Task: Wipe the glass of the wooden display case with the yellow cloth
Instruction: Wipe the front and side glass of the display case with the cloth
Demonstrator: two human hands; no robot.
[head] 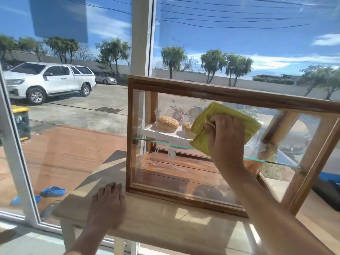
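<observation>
A wooden display case (217,93) with glass panes stands on a light wooden table (165,225) by a big window. My right hand (225,137) grips a bunched yellow cloth (204,124) and holds it against the upper part of the case's front glass (165,173). White foamy smears and drips mark the glass left of the cloth. My left hand (108,203) rests flat on the table, just left of the case's lower left corner, holding nothing. Inside the case, seeded buns (167,124) lie on a white tray above a glass shelf.
A white window frame post (141,35) rises behind the case. The case's right-hand door (312,159) stands swung open. A dark object (329,192) lies at the far right. Outside lie blue sandals (52,191) on a wooden deck, a parked white pickup and a bin.
</observation>
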